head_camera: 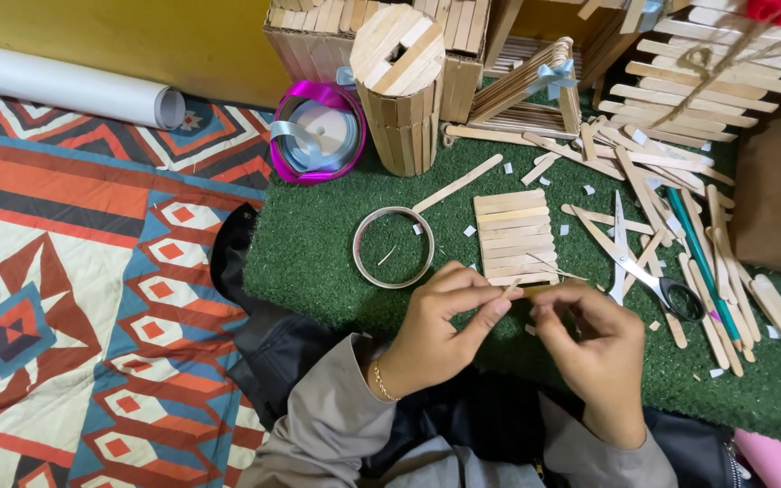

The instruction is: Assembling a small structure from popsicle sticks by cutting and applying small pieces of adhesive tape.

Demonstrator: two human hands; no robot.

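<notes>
Hands [517, 312] pinching craft stick [549, 287] between both.
Light, thin, brittle wood; left hand [440, 330] and right hand [594, 348] gripping its ends, above stick panel [514, 237].

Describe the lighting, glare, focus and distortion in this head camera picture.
Head view: soft, even light with only faint shadows under the left hand and right hand; a bright sheen on the magenta ribbon spool; the stick panel and scissors are sharp; the frame edges bow slightly, as the white paper roll shows; no evident motion blur.
</notes>
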